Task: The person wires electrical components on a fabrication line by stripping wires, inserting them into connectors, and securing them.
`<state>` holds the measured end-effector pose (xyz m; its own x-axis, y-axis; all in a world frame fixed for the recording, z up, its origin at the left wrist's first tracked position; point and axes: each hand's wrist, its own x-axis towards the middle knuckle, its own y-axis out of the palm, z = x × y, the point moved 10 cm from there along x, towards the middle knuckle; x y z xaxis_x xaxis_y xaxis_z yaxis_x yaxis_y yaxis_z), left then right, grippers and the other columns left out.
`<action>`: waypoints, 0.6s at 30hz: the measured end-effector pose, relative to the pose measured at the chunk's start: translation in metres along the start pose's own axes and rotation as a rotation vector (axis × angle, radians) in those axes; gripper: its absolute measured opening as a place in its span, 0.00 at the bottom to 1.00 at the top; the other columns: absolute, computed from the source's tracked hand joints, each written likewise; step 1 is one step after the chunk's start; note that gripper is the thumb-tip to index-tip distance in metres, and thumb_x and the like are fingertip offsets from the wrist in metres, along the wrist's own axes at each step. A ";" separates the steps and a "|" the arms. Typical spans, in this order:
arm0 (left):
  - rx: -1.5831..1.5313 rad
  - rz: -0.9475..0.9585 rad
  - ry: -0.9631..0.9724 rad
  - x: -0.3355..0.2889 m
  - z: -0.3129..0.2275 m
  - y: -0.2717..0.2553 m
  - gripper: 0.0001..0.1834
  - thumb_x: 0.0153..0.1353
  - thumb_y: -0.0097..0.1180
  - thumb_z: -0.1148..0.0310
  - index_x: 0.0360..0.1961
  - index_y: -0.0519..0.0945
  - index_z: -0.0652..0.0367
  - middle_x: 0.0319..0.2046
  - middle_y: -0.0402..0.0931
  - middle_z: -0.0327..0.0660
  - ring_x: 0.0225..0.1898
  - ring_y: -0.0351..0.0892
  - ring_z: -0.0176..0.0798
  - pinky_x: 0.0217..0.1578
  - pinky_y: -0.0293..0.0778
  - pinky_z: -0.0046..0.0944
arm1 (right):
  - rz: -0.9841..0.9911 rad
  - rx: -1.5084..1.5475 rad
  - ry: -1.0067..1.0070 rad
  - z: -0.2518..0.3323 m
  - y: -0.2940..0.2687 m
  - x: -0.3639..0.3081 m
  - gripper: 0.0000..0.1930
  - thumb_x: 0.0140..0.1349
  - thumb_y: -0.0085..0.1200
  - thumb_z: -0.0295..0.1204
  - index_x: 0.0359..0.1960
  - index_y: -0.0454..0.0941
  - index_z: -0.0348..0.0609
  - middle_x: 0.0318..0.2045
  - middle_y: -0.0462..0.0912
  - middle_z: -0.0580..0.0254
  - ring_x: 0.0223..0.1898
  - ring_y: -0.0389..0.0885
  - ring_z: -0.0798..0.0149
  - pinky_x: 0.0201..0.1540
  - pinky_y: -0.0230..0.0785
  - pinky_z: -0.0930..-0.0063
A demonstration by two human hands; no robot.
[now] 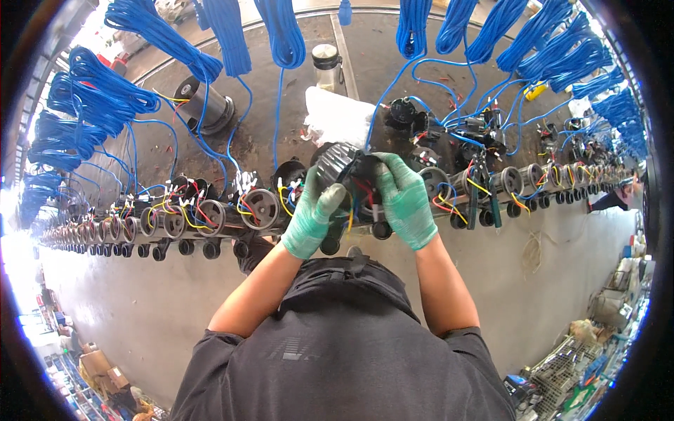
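Both my hands wear green gloves and meet at the near edge of the workbench. My left hand (pixel 317 210) is closed round the side of a dark ribbed cylindrical cover (pixel 337 163), its thumb lying across the front. From the other side my right hand (pixel 406 200) grips the black end of that same piece, fingers curled behind it. Red and yellow wires (pixel 350 219) hang below, between the hands. Just beyond the cover lies a crumpled white plastic bag (pixel 338 118). A grey cylindrical motor housing (pixel 262 209) with loose wires stands left of my left hand.
Similar housings (pixel 507 182) line the bench edge on both sides. Blue cable coils (pixel 282 35) hang around the far side, their leads reaching the housings. A dark-green-handled hand tool (pixel 494 200) is at right. A metal cylinder (pixel 326 64) stands farther back on the dark bench top (pixel 260 95).
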<state>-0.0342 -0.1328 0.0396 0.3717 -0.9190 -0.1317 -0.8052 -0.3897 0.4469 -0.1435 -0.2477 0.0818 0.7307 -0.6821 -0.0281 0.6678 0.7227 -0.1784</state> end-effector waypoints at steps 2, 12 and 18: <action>0.023 -0.124 0.059 -0.002 -0.005 -0.018 0.38 0.70 0.66 0.51 0.70 0.65 0.64 0.58 0.77 0.42 0.55 0.79 0.34 0.59 0.77 0.38 | -0.039 0.064 -0.071 -0.011 0.005 0.003 0.15 0.84 0.49 0.33 0.64 0.79 0.38 0.42 0.88 0.66 0.37 0.82 0.74 0.42 0.76 0.77; -0.293 -0.157 0.197 -0.004 -0.033 -0.024 0.32 0.65 0.69 0.62 0.68 0.72 0.57 0.55 0.83 0.43 0.54 0.85 0.41 0.57 0.84 0.46 | 0.205 0.443 0.171 0.000 0.060 -0.040 0.22 0.82 0.55 0.48 0.53 0.85 0.39 0.43 0.85 0.73 0.48 0.76 0.76 0.54 0.72 0.75; -0.181 -0.164 0.315 -0.003 -0.052 -0.024 0.36 0.63 0.68 0.59 0.70 0.72 0.60 0.58 0.81 0.46 0.56 0.85 0.46 0.57 0.85 0.46 | 0.229 0.558 0.197 -0.002 0.084 -0.046 0.15 0.82 0.55 0.40 0.42 0.82 0.39 0.29 0.82 0.67 0.32 0.83 0.70 0.36 0.75 0.73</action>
<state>0.0081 -0.1173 0.0747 0.6350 -0.7708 0.0513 -0.6393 -0.4871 0.5950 -0.1214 -0.1558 0.0662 0.8592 -0.4730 -0.1947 0.5103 0.7655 0.3920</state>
